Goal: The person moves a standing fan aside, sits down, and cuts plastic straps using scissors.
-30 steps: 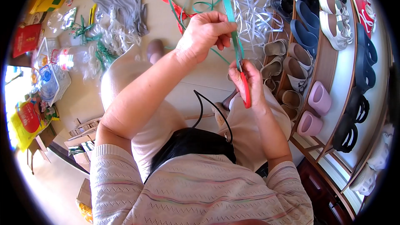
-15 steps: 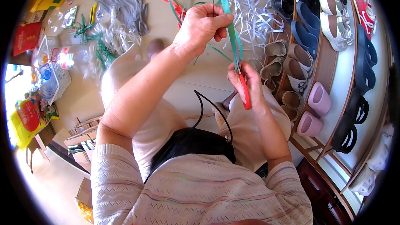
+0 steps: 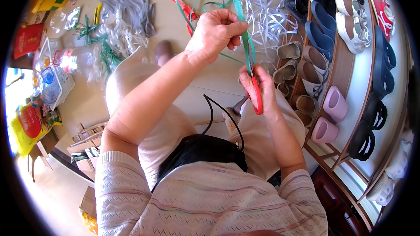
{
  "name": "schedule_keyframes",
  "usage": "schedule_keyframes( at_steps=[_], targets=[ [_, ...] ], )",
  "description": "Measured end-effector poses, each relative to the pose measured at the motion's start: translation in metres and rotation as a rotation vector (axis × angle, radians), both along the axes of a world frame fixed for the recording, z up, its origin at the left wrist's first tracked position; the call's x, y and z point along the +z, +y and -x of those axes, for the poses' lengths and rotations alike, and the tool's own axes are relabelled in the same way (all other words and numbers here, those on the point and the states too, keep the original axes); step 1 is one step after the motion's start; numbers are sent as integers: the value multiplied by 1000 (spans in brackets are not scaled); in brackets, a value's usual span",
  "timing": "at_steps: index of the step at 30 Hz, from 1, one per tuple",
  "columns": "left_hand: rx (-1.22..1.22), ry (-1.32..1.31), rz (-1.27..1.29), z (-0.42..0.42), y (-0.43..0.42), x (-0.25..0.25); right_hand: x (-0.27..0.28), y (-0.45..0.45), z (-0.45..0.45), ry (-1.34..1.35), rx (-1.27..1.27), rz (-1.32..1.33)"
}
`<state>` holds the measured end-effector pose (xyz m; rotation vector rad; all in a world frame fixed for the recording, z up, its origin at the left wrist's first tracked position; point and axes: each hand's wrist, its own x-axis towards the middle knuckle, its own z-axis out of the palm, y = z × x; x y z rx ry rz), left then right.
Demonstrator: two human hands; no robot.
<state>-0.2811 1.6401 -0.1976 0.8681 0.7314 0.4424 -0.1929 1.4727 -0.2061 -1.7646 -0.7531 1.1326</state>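
My left hand (image 3: 219,34) pinches a flat green plastic strap (image 3: 238,6) between thumb and fingers. The strap runs up past the hand to the top of the view and down toward my right hand (image 3: 259,88). Red-handled scissors (image 3: 257,98) are held in my right hand, their blades pointing up at the strap's lower end. Whether the blades are apart or together is hard to make out. Below my left hand the strap shows as two narrow strips side by side.
Loose white strapping (image 3: 267,11) lies on the floor beyond my hands, near a red strip (image 3: 188,14). A shoe rack (image 3: 341,67) with several pairs stands at the right. At left are a grey cloth (image 3: 131,4), a clear plastic bottle (image 3: 74,60) and a white basket (image 3: 65,85).
My left hand has moved slightly down and to the right along with the strap. My right hand and the scissors have hardly moved.
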Motion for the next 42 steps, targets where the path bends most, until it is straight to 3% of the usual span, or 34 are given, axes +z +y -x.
schedule_keyframes(
  at_steps=[11,17,42],
  targets=[
    [-14,-42,103,1,14,-1,1,-2,3,-25,22,29],
    [-31,-39,41,1,4,-1,0,0,1,86,-17,12],
    [-22,-6,51,1,14,-4,-1,-3,3,44,21,48]
  ],
)
